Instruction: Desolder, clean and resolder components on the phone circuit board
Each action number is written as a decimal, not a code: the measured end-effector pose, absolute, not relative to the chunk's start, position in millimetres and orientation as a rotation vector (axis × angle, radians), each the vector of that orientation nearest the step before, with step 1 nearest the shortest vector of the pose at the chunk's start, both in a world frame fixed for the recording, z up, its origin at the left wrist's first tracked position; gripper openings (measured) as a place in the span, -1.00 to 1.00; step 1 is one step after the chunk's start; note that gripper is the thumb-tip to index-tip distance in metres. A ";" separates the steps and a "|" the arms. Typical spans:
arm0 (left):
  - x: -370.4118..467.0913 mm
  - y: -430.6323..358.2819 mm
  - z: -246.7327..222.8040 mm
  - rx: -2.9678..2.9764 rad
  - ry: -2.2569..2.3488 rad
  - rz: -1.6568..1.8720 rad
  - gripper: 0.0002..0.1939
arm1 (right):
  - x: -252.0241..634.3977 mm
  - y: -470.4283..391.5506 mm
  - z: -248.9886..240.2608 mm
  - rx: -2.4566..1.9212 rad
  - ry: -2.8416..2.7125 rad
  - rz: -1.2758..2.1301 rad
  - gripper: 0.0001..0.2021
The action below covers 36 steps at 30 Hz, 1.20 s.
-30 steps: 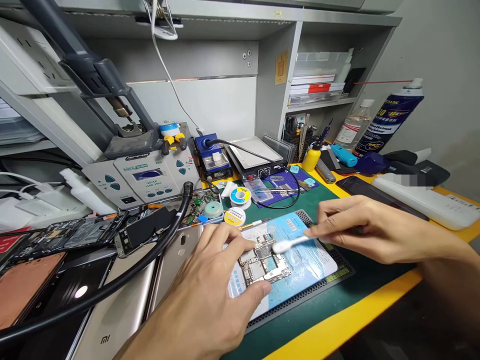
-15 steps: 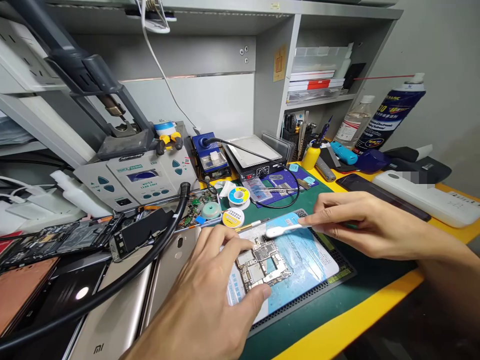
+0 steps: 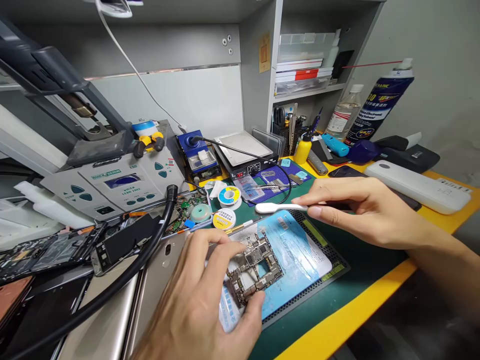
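A phone circuit board (image 3: 256, 254) is held at its edges between the thumb and fingers of my left hand (image 3: 206, 295), over a blue and white sheet (image 3: 296, 245). My right hand (image 3: 360, 210) pinches the handle of a white brush (image 3: 272, 207), whose head points left, above and apart from the board. The bristles cannot be made out. Beneath the sheet is a dark perforated plate (image 3: 328, 280) on the green mat (image 3: 369, 260).
Left of my left hand lie phones (image 3: 103, 310) and a thick black hose (image 3: 123, 285). Behind are solder spools (image 3: 228, 196), a hot plate (image 3: 245, 150) and a grey station (image 3: 123, 185). A yellow bottle (image 3: 302, 150) and a spray can (image 3: 382, 105) stand at the back right.
The white brush has lifted away from the board's top edge, up in the view. My left hand has tilted the board somewhat. The whole view has shifted slightly.
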<state>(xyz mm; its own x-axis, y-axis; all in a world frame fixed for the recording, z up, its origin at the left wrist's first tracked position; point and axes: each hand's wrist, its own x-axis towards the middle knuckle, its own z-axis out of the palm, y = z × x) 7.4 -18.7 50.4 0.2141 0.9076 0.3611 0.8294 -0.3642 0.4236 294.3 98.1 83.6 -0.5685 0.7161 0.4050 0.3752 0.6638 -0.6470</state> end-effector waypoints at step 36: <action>-0.9 -14.0 45.0 2.178 1.631 0.833 -0.71 | 292.6 91.9 82.8 -0.827 -2.479 1.012 -0.80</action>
<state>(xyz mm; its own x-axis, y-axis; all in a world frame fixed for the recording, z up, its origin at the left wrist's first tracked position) -0.9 -14.0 45.0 0.1899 0.9435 0.2715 0.7728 -0.3142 0.5514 292.6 91.9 82.8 -0.7738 0.6274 0.0875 0.3868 0.5774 -0.7191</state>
